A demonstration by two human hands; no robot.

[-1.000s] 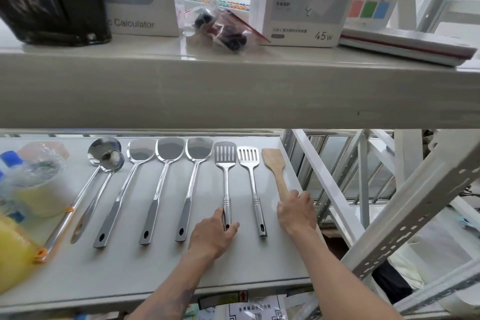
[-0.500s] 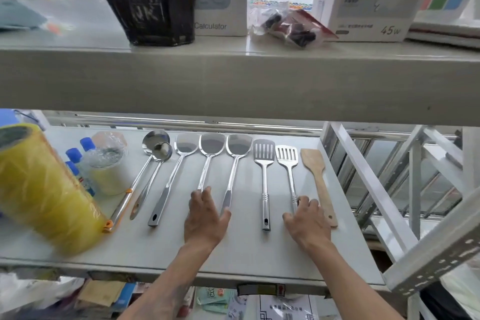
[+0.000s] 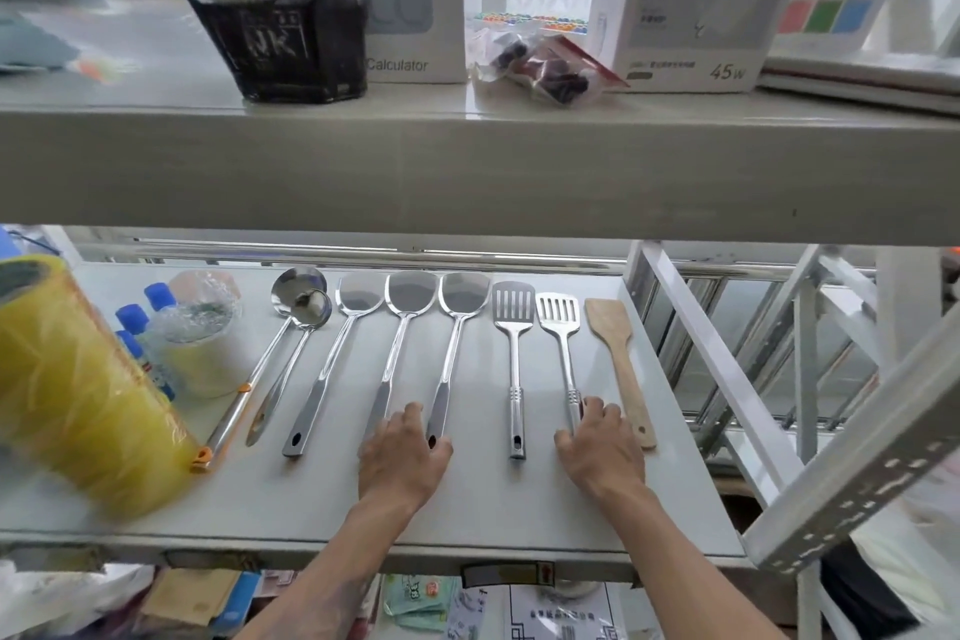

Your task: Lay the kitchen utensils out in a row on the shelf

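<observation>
Steel and wooden utensils lie side by side on the lower shelf (image 3: 467, 509), heads pointing away from me. From the left: a large ladle (image 3: 298, 282) with an orange handle tip, a small ladle (image 3: 313, 311), three plain turners (image 3: 410, 288), two slotted turners (image 3: 513, 304) and a wooden spatula (image 3: 610, 322). My left hand (image 3: 402, 463) rests palm down over the handle ends of the second and third plain turners. The fingers of my right hand (image 3: 597, 447) touch the handle end of the right slotted turner (image 3: 558, 312), beside the spatula's handle.
A big yellow roll (image 3: 78, 379), blue-capped bottles (image 3: 135, 317) and a plastic-wrapped tape roll (image 3: 202, 343) crowd the shelf's left end. The upper shelf (image 3: 467, 172) overhangs, holding a black holder (image 3: 280, 36), boxes and a bag. White metal frame rails (image 3: 727, 379) stand right.
My left hand has gone left from the first slotted turner's handle to the plain turners. My right hand has left the wooden spatula for the right slotted turner. The view swung left.
</observation>
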